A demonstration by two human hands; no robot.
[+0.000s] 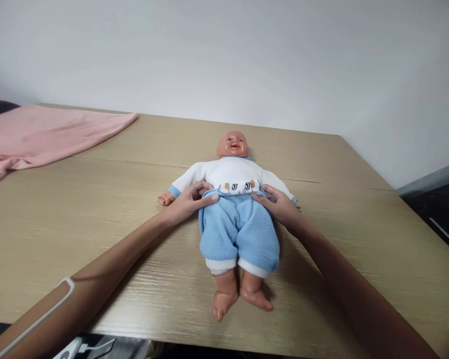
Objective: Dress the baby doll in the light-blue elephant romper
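A baby doll (234, 144) lies on its back on the wooden table, its feet toward me and its arms spread. It wears a white top (226, 171) with blue cuffs and fuzzy blue pants (224, 229) with white leg bands. My left hand (194, 197) pinches the waistband at the doll's hip on the left, thumb in front. On the other side, my right hand (279, 202) grips the same waistband between thumb and fingers. An embroidered animal face on the top shows just above the waistband. Some of my fingertips are hidden behind the cloth.
A pink cloth (56, 132) is spread over the table's far left. The table (108, 214) reaches back to a pale wall (224, 65). A white cable (41, 319) crosses by my left forearm, and a white device (69, 349) with a plug sits below the near edge.
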